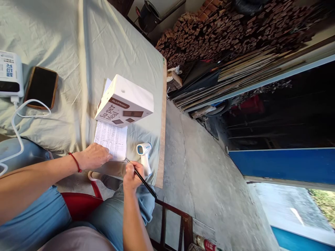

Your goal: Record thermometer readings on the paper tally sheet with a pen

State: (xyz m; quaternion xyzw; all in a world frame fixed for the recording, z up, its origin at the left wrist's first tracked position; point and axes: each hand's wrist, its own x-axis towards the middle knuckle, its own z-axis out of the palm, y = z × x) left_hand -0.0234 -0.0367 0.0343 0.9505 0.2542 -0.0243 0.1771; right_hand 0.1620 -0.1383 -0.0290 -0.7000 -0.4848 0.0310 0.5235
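My right hand (133, 175) grips a black pen (146, 187), its tip at the lower right corner of a sheet of paper (111, 139) filled with rows of small handwriting. My left hand (95, 155), a red cord at its wrist, rests on the paper's lower left edge with its fingers laid down on it. A white box (125, 101) labelled "Super Meal" stands over the paper's far part and hides it. Just right of the paper, close to my right hand, lies a white and blue infrared thermometer (144, 157).
A pale cloth covers the table (104, 45). On the left are a phone (41, 87), a white device (10, 74) and its white cable (14, 129). Beyond the table's right edge lies concrete floor (183, 150), with a wooden chair (187, 226) nearby. Stacked firewood (222, 35) lines the back.
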